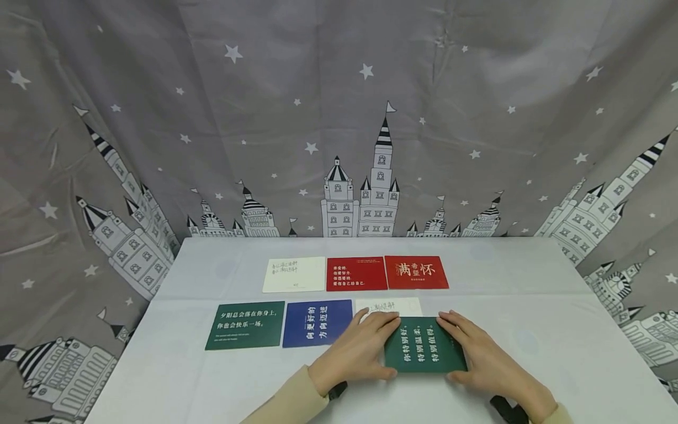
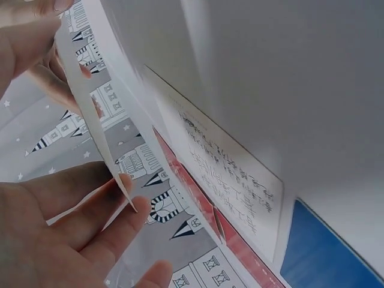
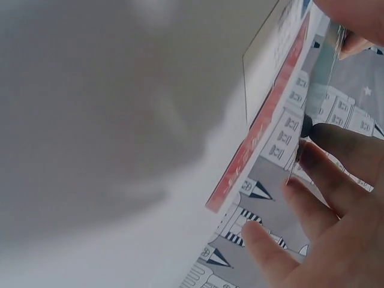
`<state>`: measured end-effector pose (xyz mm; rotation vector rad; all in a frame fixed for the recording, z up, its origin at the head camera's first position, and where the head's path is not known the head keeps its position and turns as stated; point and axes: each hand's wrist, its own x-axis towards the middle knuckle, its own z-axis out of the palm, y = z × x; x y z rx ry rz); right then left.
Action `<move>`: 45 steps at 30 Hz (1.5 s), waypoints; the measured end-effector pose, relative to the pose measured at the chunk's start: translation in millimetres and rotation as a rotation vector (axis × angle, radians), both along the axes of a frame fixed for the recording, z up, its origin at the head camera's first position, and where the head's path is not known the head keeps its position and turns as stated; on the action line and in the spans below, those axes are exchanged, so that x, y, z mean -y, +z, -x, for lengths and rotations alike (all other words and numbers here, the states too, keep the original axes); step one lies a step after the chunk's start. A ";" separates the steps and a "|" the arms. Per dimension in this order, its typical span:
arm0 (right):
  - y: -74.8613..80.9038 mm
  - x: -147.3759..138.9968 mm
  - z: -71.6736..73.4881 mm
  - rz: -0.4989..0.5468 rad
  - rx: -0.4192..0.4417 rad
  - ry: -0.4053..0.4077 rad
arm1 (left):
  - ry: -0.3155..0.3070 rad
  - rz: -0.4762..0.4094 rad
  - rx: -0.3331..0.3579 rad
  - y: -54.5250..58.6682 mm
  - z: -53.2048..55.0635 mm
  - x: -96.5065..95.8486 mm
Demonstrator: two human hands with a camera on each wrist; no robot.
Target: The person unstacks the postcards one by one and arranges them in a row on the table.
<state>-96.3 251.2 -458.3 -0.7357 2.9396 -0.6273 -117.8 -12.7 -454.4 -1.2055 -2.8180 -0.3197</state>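
Note:
A green card with white lettering (image 1: pixel 421 353) is held above the white tabletop by its two side edges. My left hand (image 1: pixel 357 350) pinches its left edge between thumb and fingers. At the opposite edge my right hand (image 1: pixel 484 359) grips it the same way. The left wrist view shows the held card (image 2: pixel 90 117) thin and edge-on, raised off the table; whether it is one card or a few together, I cannot tell. Just behind it lies a white card with handwriting (image 1: pixel 394 305), its lower part hidden by the green card and left hand.
A blue card (image 1: pixel 318 324) and another green card (image 1: pixel 246 325) lie left of the hands. Behind them is a row with a cream handwritten card (image 1: pixel 294 275) and two red cards (image 1: pixel 356 274). A grey curtain (image 1: pixel 275 53) printed with castles rises behind the table (image 1: pixel 529 277).

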 end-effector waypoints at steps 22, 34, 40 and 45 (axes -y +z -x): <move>-2.8 -26.1 16.6 0.014 -0.011 0.002 | 0.006 0.023 -0.045 -5.3 18.2 -32.1; -4.0 -39.7 24.3 0.008 0.000 -0.018 | 0.020 0.029 -0.034 -10.7 30.5 -53.3; -7.4 -47.1 29.3 -0.002 0.016 -0.035 | 0.024 0.029 -0.022 -15.5 36.3 -62.2; -11.2 -52.3 33.0 -0.007 0.018 -0.050 | 0.029 0.029 -0.018 -19.1 40.5 -69.6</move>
